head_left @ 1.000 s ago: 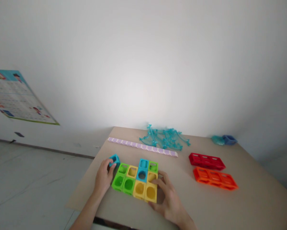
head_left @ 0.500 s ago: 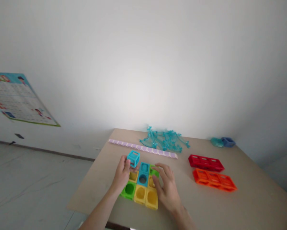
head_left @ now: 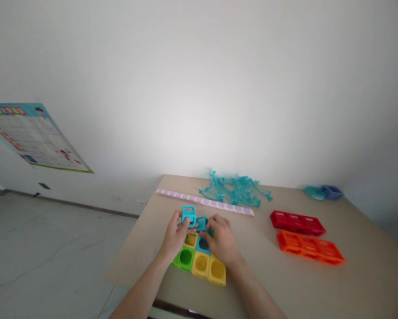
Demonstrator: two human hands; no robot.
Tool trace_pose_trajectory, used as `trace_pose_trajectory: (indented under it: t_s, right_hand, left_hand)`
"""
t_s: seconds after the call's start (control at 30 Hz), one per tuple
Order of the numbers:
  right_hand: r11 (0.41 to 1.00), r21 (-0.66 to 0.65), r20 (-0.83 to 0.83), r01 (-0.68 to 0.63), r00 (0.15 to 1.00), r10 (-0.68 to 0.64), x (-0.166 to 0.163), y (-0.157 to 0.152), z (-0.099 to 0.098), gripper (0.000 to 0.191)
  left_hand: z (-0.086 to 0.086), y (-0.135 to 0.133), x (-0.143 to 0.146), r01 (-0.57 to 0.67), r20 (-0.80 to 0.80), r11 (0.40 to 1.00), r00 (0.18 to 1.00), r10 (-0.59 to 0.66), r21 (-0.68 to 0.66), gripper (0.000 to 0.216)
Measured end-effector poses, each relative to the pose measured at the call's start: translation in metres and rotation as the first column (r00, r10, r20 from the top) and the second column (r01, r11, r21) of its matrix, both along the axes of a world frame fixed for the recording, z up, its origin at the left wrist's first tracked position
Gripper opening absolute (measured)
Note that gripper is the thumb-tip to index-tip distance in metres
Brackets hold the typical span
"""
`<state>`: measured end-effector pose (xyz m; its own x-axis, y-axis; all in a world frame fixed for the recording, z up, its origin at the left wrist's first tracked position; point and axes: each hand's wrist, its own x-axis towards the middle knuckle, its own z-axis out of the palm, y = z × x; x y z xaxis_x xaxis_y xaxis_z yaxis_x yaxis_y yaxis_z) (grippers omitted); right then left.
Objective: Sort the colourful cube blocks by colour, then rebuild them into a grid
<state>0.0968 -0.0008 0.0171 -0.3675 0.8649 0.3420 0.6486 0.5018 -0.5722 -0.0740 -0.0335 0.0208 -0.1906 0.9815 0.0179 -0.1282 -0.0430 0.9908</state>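
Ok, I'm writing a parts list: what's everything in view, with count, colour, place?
wall: at least one, white, background
poster: one, multicoloured, wall's left
dark patch: one, grey, wall's lower left
floor: one, grey, lower left
table: one, beige, lower centre
joined blocks: several, some hidden, green, yellow, blue, table's near side
raised cube: one, light blue, left hand
striped strip: one, lilac and white, mid-table
curved pieces: several, teal, table's back
block rows: two, red, orange, right side
small piece: one, teal, back right
hollow block: one, blue, back right
left hand: one, bare, holding cube
right hand: one, bare, at joined blocks
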Motion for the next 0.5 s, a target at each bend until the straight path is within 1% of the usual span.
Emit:
trace_pose_trajectory:
  t_s: [0.13,0.2,0.27,0.33,0.4,0.5]
  right_hand:
    - [1.000,0.022,-0.235,0.004,0.972,0.001,0.002,-0.001,-0.008,0.012]
    - [1.000,-0.015,-0.354,0.014,0.935,-0.018,0.003,0.000,-0.012,0.015]
    - [0.997,-0.080,-0.460,0.014,0.887,-0.050,0.004,0.001,-0.016,0.020]
    - [0.991,-0.136,-0.546,-0.003,0.834,-0.072,0.006,0.001,-0.019,0.023]
    - [0.987,-0.150,-0.607,-0.053,0.793,-0.049,0.009,0.000,-0.020,0.023]
    - [0.983,-0.095,-0.660,-0.157,0.749,0.055,0.013,-0.002,-0.021,0.022]
  left_hand:
    - [0.006,-0.003,0.000,0.023,-0.003,1.000,1.000,-0.023,0.018,0.033]
    - [0.007,-0.004,0.000,-0.001,-0.005,0.999,1.000,0.002,0.048,0.030]
    - [0.007,-0.005,0.000,-0.012,-0.009,0.997,1.000,0.013,0.073,0.027]
    - [0.006,-0.006,-0.001,0.026,-0.030,0.996,0.999,-0.023,0.084,0.025]
    - [0.005,-0.006,-0.001,0.098,-0.070,0.993,0.993,-0.093,0.073,0.025]
    - [0.005,-0.006,0.000,0.144,-0.112,0.989,0.984,-0.139,0.040,0.024]
